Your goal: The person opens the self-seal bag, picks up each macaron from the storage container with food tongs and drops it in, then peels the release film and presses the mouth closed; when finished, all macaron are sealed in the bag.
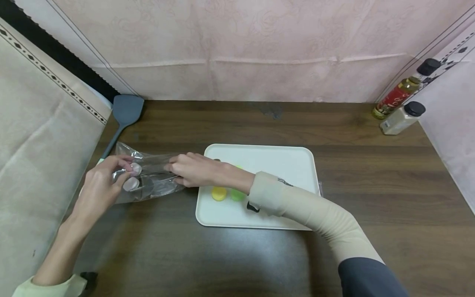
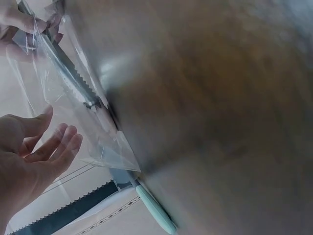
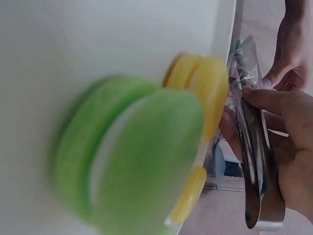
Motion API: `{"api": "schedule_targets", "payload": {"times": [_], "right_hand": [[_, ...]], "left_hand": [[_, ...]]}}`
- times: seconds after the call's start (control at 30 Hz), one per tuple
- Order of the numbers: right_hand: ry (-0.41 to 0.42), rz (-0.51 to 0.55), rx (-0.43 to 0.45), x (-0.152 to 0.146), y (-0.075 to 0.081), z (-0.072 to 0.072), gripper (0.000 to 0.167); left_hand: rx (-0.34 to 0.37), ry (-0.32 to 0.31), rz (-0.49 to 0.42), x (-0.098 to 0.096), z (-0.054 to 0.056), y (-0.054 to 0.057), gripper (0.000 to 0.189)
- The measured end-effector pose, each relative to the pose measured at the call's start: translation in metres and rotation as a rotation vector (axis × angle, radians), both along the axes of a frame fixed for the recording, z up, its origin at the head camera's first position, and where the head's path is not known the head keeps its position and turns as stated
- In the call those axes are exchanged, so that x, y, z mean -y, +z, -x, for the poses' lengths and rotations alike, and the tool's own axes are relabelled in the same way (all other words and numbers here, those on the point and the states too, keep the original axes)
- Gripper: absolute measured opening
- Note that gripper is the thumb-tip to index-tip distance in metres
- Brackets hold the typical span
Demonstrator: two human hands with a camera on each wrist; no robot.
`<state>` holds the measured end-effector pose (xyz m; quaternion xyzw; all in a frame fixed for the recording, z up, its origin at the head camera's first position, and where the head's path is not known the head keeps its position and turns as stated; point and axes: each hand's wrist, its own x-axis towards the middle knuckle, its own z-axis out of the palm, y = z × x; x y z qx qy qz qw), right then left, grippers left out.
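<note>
My right hand grips metal tongs, its thumb and fingers curled round the arms. Around the tongs' front part lies a clear plastic bag; in the left wrist view a scalloped edge shows through the film. At the bag's left end is my left hand, its thumb and fingers spread apart beside two whitish round ends. The left wrist view shows that hand's fingers loosely bent, with nothing plainly held. Beneath my right forearm, a yellow macaron and a green macaron sit on a white tray.
A grey-blue spatula with a pale green handle lies left of the bag. At the far right stand a bottle with a red label and a black-capped jar. Cloth hangs behind the wooden table.
</note>
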<state>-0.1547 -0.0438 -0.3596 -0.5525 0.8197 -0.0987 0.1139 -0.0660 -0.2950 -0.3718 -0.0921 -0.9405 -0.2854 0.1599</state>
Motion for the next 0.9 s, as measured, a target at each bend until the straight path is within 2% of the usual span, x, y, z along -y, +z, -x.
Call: {"api": "schedule_targets", "payload": {"times": [0.23, 0.33, 0.5, 0.7, 0.8, 0.9], "right_hand": [[-0.014, 0.01, 0.043, 0.009, -0.002, -0.002, 0.039], [-0.026, 0.009, 0.073, 0.009, -0.004, -0.004, 0.044], [-0.045, 0.005, 0.075, -0.001, -0.002, -0.006, 0.05], [-0.05, 0.019, 0.004, -0.044, 0.013, -0.007, 0.049], [-0.064, 0.077, -0.021, -0.074, 0.023, -0.009, 0.046], [-0.095, 0.16, -0.008, -0.104, 0.028, -0.01, 0.04]], "left_hand": [[-0.002, 0.0, -0.007, 0.0, -0.001, -0.001, 0.018], [-0.005, -0.001, -0.001, 0.001, -0.001, -0.002, 0.02], [-0.02, -0.013, 0.003, 0.003, -0.001, -0.003, 0.022], [-0.032, -0.035, 0.008, 0.004, -0.001, -0.004, 0.022], [-0.021, -0.039, 0.01, 0.004, -0.001, -0.002, 0.021], [-0.015, -0.042, 0.015, 0.003, -0.001, -0.001, 0.02]]}}
